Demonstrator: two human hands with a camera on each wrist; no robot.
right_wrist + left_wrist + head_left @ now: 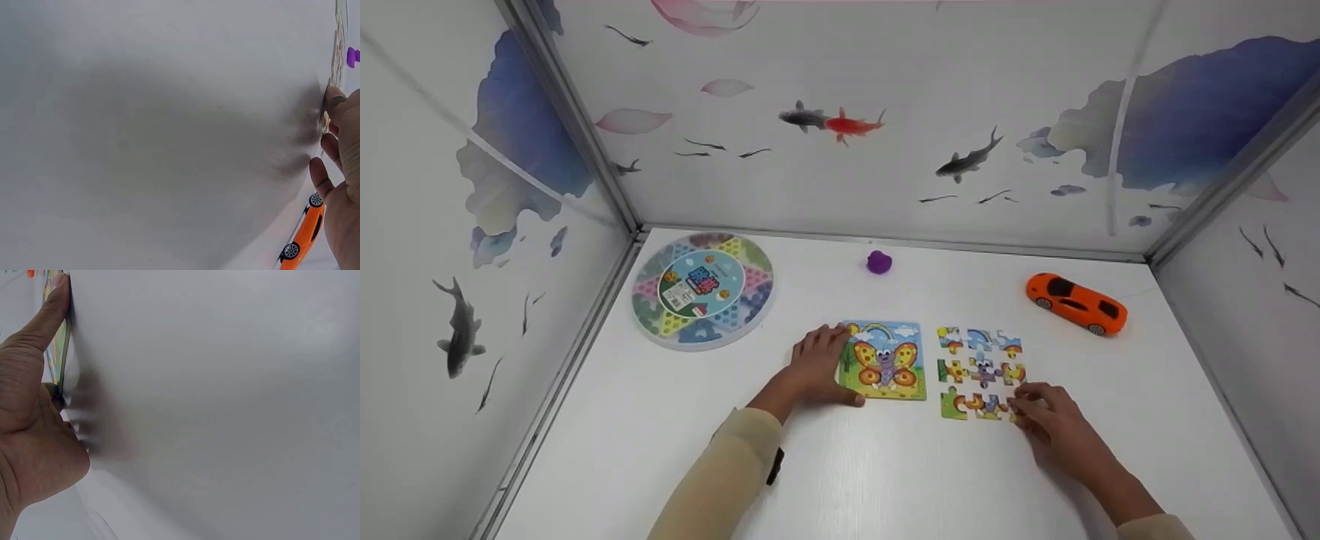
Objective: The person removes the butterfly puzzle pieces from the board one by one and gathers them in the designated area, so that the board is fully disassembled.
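A butterfly picture board [883, 361] lies flat on the white table. Along its left side rests my left hand [819, 369], fingers at the upper left and the straight thumb [48, 318] against the near edge. To the board's right, several jigsaw pieces [982, 370] with the same butterfly picture are laid out in three rows with small gaps. My right hand [1057, 427] pinches the near-right puzzle piece [1014, 409] between thumb and fingertips, mostly covering it. In the right wrist view the thumb [335, 97] sits on the piece's edge, low against the table.
At the back left lies a round Chinese checkers box [750, 292] with a star pattern. A small purple toy [879, 262] sits near the back wall. An orange toy car [1077, 304] stands right of the pieces. Printed panels [885, 187] enclose the table on three sides.
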